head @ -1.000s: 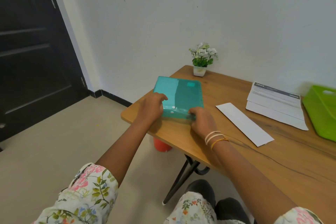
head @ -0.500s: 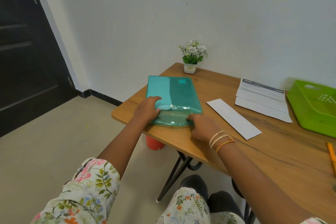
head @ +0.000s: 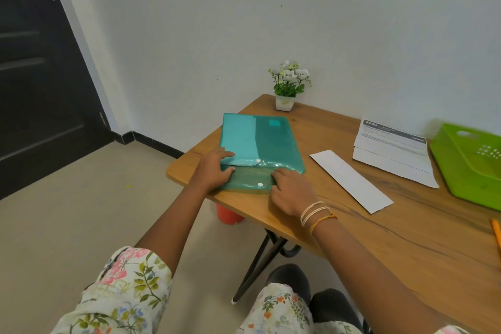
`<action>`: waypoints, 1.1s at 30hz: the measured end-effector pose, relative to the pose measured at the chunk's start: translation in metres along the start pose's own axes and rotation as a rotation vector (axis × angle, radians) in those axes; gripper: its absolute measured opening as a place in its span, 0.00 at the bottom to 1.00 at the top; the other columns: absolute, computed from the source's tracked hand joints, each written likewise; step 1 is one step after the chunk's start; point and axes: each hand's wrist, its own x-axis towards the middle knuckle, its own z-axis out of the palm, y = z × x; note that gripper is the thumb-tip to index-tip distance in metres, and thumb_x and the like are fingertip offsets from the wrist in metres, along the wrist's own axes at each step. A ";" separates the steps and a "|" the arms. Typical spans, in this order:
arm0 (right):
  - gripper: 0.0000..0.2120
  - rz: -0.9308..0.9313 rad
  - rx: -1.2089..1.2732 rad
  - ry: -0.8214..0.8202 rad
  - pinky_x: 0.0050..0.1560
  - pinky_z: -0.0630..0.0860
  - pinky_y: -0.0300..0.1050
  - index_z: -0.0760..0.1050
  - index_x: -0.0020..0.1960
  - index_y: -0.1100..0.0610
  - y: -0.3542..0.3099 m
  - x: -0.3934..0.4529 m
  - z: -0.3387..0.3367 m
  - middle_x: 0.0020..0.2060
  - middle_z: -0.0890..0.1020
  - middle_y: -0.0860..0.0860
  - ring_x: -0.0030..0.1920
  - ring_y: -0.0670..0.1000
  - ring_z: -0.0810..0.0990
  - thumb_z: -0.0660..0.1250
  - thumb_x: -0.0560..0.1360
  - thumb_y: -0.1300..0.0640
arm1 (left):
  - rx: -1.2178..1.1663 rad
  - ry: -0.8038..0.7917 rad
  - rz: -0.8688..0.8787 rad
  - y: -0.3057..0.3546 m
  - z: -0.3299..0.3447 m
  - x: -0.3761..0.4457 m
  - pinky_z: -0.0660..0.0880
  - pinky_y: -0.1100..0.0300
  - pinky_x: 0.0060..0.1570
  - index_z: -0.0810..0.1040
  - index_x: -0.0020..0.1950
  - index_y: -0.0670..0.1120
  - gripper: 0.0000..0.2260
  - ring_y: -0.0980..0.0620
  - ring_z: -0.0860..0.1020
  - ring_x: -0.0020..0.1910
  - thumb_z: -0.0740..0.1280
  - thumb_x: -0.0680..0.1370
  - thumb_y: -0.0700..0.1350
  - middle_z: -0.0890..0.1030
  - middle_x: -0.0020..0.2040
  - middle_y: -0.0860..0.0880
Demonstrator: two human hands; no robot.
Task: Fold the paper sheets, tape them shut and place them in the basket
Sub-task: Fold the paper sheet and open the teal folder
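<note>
A teal plastic folder lies at the left corner of the wooden table, its snap flap opened toward me. My left hand presses on the folder's left edge, fingers at the pocket mouth. My right hand holds the flap's right end down. A folded white paper strip lies to the right of the folder. Behind it rest printed paper sheets. The green basket stands at the right edge.
A small potted plant sits at the table's back corner by the white wall. An orange pencil shows at the far right edge. An orange object lies under the table. A dark door is on the left.
The folder's flap has been opened toward me and now lies flat, showing both snap halves. My hands shifted from the closed edge onto the flap and pocket mouth.
</note>
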 end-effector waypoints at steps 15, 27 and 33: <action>0.16 0.055 0.050 0.065 0.47 0.71 0.49 0.74 0.49 0.61 -0.013 0.015 -0.001 0.48 0.77 0.58 0.49 0.59 0.77 0.52 0.80 0.53 | 0.040 0.336 0.023 0.014 0.010 -0.001 0.72 0.57 0.35 0.82 0.50 0.43 0.09 0.49 0.78 0.38 0.64 0.80 0.45 0.83 0.42 0.46; 0.14 0.340 0.556 0.184 0.56 0.76 0.53 0.78 0.55 0.61 -0.031 0.064 0.015 0.53 0.82 0.60 0.56 0.62 0.78 0.61 0.73 0.66 | 0.075 0.376 0.170 0.013 0.010 -0.008 0.73 0.54 0.36 0.79 0.46 0.41 0.08 0.49 0.77 0.37 0.63 0.80 0.43 0.81 0.40 0.46; 0.18 0.526 0.928 0.343 0.62 0.73 0.47 0.76 0.62 0.62 -0.038 0.068 0.025 0.56 0.82 0.57 0.58 0.57 0.80 0.64 0.72 0.66 | 0.103 0.362 0.180 0.013 0.011 -0.009 0.75 0.53 0.35 0.79 0.46 0.41 0.08 0.49 0.77 0.37 0.64 0.80 0.43 0.81 0.40 0.45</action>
